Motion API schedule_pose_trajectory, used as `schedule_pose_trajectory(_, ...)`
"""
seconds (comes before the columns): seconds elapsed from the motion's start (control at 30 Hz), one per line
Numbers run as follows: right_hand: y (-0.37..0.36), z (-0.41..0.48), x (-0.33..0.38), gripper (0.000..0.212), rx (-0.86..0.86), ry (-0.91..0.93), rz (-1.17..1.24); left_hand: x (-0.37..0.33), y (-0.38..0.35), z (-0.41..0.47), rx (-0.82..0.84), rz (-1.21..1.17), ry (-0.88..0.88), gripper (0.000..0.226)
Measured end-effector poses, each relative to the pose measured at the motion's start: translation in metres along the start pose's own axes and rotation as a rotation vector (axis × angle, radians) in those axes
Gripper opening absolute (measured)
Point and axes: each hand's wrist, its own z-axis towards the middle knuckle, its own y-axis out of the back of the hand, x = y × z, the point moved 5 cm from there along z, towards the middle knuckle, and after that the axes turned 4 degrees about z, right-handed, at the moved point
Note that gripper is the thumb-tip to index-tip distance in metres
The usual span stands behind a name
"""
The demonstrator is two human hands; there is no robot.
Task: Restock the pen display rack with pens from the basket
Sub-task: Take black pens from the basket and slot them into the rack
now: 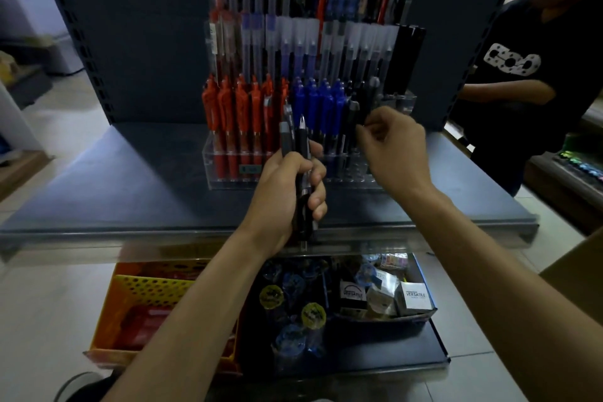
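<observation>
Partly restocked: red and blue rows of the pen rack full, clear slots at lower right bare. Left hand clamped on a bundle of black pens; right hand pinching one black pen into the rack. Basket at lower left.

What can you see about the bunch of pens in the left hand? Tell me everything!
The bunch of pens is a small handful of dark pens, mostly black, one greyer with a silvery tip, plastic by the look of it. They stand nearly upright, tips up, in front of the clear display rack. The left hand wraps round their middles, fingers curled tight. Their lower ends poke out below the fist. The exact count is hard to tell.
</observation>
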Motion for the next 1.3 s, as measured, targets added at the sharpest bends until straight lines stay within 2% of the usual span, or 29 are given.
schedule_pose_trajectory(0.13,-0.001,-0.009,-0.002,0.019,-0.005,-0.024,-0.24,-0.002,-0.004,0.0,0.033,0.015,-0.019,0.02)
schedule_pose_trajectory(0.23,0.002,-0.008,-0.004,0.02,0.032,-0.125,-0.225,0.0,-0.006,-0.001,0.059,0.084,-0.029,0.021)
schedule_pose_trajectory(0.37,0.006,-0.01,-0.004,0.027,0.124,-0.124,-0.293,0.002,-0.007,-0.002,0.067,0.159,-0.015,0.023)
schedule_pose_trajectory(0.47,0.008,-0.011,0.001,0.032,0.104,-0.105,-0.229,0.003,-0.009,-0.005,0.07,0.168,-0.007,0.024)
schedule_pose_trajectory(0.6,0.014,-0.027,0.011,0.015,-0.068,-0.062,-0.034,0.0,-0.011,-0.011,0.08,0.194,-0.031,0.028)
schedule_pose_trajectory(0.67,0.017,-0.04,0.011,0.011,-0.092,-0.083,0.107,-0.001,-0.013,-0.014,0.075,0.225,-0.048,0.028)
schedule_pose_trajectory(0.73,0.021,-0.049,0.012,0.018,-0.038,-0.132,0.297,0.002,-0.015,-0.016,0.062,0.277,-0.054,0.027)
schedule_pose_trajectory(0.8,0.022,-0.056,0.015,0.023,0.114,-0.161,0.428,0.006,-0.015,-0.018,0.039,0.332,-0.045,0.027)
schedule_pose_trajectory(0.9,0.02,-0.068,0.019,0.014,0.278,-0.117,0.381,0.007,-0.014,-0.021,0.017,0.373,-0.036,0.022)
schedule_pose_trajectory(1.1,0.021,-0.078,0.023,0.01,0.273,-0.13,0.364,0.008,-0.012,-0.031,-0.112,0.478,-0.059,0.019)
schedule_pose_trajectory(1.2,0.01,-0.084,0.024,0.018,0.195,-0.22,0.272,0.012,-0.013,-0.032,-0.197,0.508,-0.027,0.017)
schedule_pose_trajectory(1.3,-0.003,-0.092,0.025,0.016,0.15,-0.303,0.258,0.015,-0.013,-0.032,-0.259,0.535,-0.007,0.017)
